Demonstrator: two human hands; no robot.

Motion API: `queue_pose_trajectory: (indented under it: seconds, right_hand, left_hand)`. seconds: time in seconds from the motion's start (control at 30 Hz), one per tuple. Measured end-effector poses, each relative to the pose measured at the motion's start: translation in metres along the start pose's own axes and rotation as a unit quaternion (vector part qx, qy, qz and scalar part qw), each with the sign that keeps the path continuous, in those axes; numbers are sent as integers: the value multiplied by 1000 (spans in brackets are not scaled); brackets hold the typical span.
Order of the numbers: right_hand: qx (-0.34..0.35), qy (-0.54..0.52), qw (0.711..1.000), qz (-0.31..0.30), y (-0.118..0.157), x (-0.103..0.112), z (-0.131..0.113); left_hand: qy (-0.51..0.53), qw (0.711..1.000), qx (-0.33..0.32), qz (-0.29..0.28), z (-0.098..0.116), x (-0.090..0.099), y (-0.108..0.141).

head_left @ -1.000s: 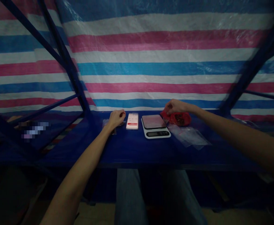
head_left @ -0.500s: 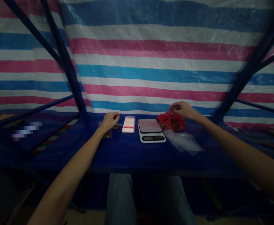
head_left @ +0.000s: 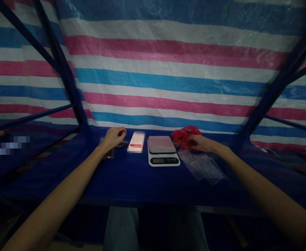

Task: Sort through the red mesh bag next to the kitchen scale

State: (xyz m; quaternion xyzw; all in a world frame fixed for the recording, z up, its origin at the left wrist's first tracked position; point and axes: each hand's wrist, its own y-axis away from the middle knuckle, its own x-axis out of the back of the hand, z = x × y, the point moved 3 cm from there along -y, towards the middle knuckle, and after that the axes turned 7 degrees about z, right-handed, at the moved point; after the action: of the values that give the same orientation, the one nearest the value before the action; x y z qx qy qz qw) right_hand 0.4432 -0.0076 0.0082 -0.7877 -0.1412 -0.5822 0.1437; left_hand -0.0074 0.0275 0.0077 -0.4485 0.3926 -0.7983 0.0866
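Currently, the right hand (head_left: 200, 143) is at the red bag (head_left: 182, 134), just right of the white scale (head_left: 162, 145); whether its bent fingers grasp anything cannot be determined. Left hand (head_left: 113, 137) is curled beside a small clear bag with dark contents (head_left: 109, 154), grip likewise indeterminate. Farther out: lit phone (head_left: 136, 143) left of the scale, flat clear bags (head_left: 202, 168) nearer the blue table's (head_left: 132, 184) front edge.

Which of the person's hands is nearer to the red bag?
Right. The right hand is at the near right side of the red bag, overlapping it in view; the left hand is well to its left, beyond the scale.
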Motion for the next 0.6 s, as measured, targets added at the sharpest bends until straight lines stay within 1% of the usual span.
queue_pose_trajectory:
  seconds: [0.1, 0.27, 0.4, 0.47, 0.6]
  right_hand:
    - [1, 10, 1000, 24, -6, -8, 7]
    - [38, 52, 994, 89, -11, -17, 17]
    - [57, 24, 988, 141, -10, -17, 22]
    - [46, 23, 984, 172, -8, -14, 22]
    - [2, 17, 966, 256, -5, -6, 24]
  left_hand:
    - [-10, 1000, 1, -1, 0, -2, 0]
    - [-13, 1000, 8, -1, -1, -4, 1]
    - [-2, 1000, 14, -3, -3, -4, 1]
    - [3, 1000, 14, 0, -4, -3, 1]
    - [11, 1000, 11, 7, -3, -3, 0]
